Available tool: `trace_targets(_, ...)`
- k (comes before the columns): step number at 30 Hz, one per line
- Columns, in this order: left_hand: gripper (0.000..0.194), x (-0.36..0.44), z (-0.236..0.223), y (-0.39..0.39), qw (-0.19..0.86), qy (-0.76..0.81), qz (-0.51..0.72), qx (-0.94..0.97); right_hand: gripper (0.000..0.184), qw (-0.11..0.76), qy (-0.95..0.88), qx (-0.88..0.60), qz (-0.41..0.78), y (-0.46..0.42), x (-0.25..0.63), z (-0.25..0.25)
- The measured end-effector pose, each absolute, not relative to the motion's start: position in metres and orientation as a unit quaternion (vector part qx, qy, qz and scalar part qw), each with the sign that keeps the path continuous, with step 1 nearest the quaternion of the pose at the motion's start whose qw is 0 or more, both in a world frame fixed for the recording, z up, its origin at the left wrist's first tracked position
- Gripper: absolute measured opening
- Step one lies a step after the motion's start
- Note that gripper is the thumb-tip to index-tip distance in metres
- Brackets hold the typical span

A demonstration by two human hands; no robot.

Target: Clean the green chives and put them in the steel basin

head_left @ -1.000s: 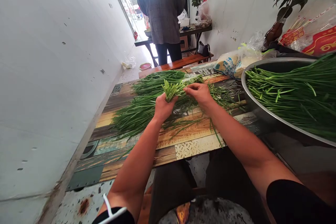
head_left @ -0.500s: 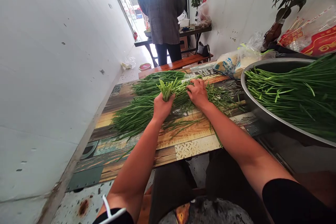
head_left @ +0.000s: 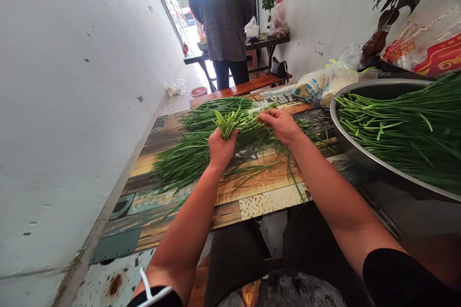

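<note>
My left hand (head_left: 221,147) is wrapped round a bunch of garlic chives (head_left: 226,121), pale cut ends pointing up and leaves trailing left. To its right, my right hand (head_left: 283,124) is closed in a pinch, thumb and forefinger at the pale stems of the chives on the table; how many stems it grips is too small to tell. Piled chives (head_left: 187,153) spread under and left of my hands, with another bundle (head_left: 219,105) behind. Loose trimmings (head_left: 317,127) lie scattered beyond my right wrist, and a few blades hang below it.
A large metal basin (head_left: 382,165) heaped with chives stands at the right, near my right forearm. Behind it are plastic bags (head_left: 320,87) and a potted plant (head_left: 387,14). A white wall (head_left: 72,105) borders the left. A person (head_left: 226,14) stands beyond the table (head_left: 205,204).
My right hand has turned and drawn slightly right, its spread fingers now closed in a pinch at the stems. My left hand has shifted slightly, still holding its bunch.
</note>
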State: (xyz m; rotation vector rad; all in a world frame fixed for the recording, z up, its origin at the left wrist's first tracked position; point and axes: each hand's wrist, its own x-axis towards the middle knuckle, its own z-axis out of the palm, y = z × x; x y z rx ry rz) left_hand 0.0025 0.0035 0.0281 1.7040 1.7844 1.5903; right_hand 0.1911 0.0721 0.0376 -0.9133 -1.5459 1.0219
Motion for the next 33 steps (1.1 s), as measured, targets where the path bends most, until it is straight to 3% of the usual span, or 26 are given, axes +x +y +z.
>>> trace_targets(4, 0.023, 0.002, 0.025, 0.005, 0.082, 0.614, 0.547, 0.563, 0.021, 0.497, -0.622, -0.366, 0.481, 0.067, 0.193, 0.041)
trace_targets(11, 0.020, 0.004, 0.026, 0.003, 0.141, 0.584, 0.482, 0.638, 0.016, 0.434, -0.659, -0.329, 0.519, 0.058, 0.181, 0.044)
trace_targets(18, 0.020, 0.005, 0.028, 0.003, 0.180, 0.582, 0.489, 0.625, 0.024, 0.384, -0.621, -0.347, 0.588, 0.053, 0.169, 0.035)
trace_targets(24, 0.018, 0.005, 0.032, 0.002, 0.178, 0.601, 0.466, 0.624, 0.018, 0.491, -0.597, -0.429, 0.467, 0.069, 0.182, 0.030)
trace_targets(29, 0.022, 0.004, 0.031, 0.002, 0.179, 0.602, 0.465, 0.624, 0.022, 0.490, -0.635, -0.521, 0.292, 0.076, 0.190, 0.029)
trace_targets(33, 0.022, 0.002, 0.030, 0.003, 0.196, 0.591, 0.464, 0.630, 0.036, 0.451, -0.797, -0.382, 0.119, 0.065, 0.184, 0.030)
